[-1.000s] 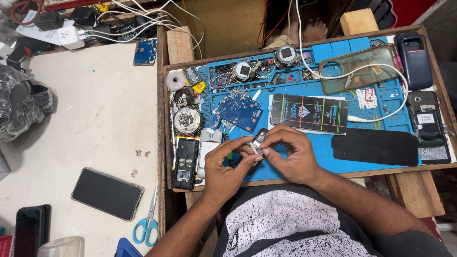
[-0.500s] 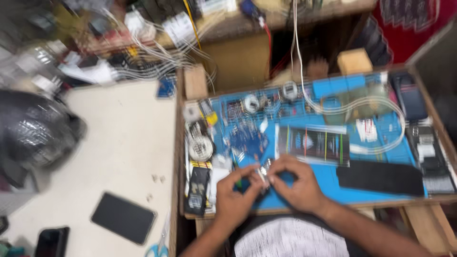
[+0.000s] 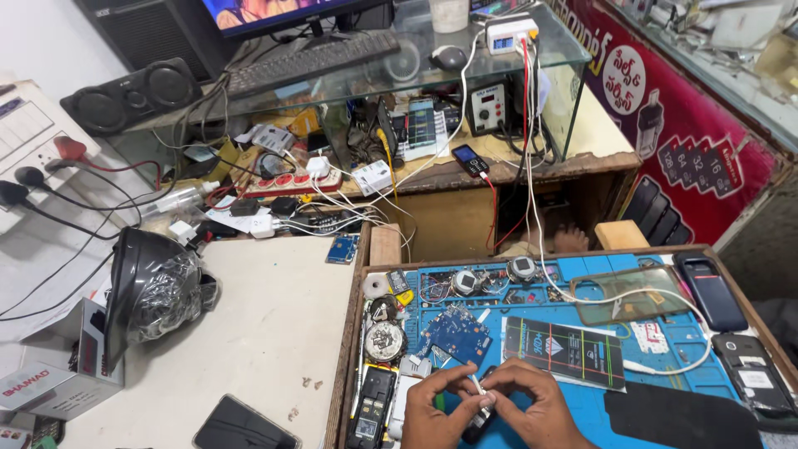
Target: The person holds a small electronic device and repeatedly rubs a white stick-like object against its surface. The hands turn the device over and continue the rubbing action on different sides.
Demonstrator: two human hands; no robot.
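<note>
1. Far left, a dark domed lamp lies on the pale table, with a black phone face down at the table's near edge.
2. The left hand is curled, its fingertips pinching a small white part over the near edge of the blue work mat.
3. The right hand is likewise closed, pinching the same part from the other side; a dark piece sits beneath, too hidden to identify.
4. The part looks light, small and probably fragile; a gentle fingertip hold by its edges seems best.
5. The mat, in a wooden tray, is crowded: a blue circuit board, a clear phone case, a white cable, and phones at the right.
6. Beyond, a cluttered shelf, a keyboard and a red banner.
</note>
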